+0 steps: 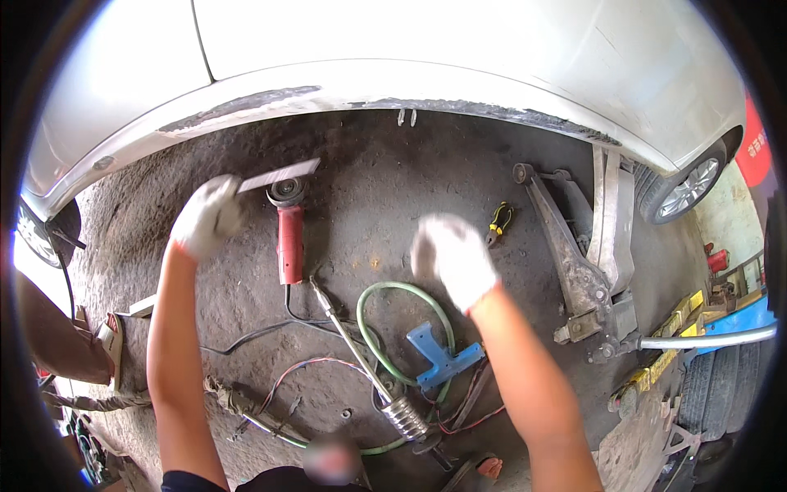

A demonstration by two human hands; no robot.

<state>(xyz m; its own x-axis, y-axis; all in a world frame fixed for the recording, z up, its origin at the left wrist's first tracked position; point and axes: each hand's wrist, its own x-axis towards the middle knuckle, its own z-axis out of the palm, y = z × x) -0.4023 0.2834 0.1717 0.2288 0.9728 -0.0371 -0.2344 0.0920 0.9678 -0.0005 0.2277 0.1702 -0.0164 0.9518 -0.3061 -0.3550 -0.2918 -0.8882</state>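
My left hand [208, 218], in a white glove, is closed on one end of a flat, pale strip [280, 175]. Its free end points right, over the disc end of a red angle grinder [289, 238] lying on the floor. My right hand [453, 256], gloved too and smeared by motion, looks curled above the floor. Whatever its fingers may hold is hidden. Just right of it lie pliers [498, 223] with black and yellow handles. Beyond both hands, the white car's lower sill [484, 107] shows rough, dark, bared patches.
A floor jack [574, 238] and a metal stand [611, 205] are under the car at right. Nearer me lie a blue pistol-shaped tool [439, 356], a green hose [366, 305], a rod with a coiled metal end [405, 416] and cables. Another person's sandalled foot [111, 344] is at left.
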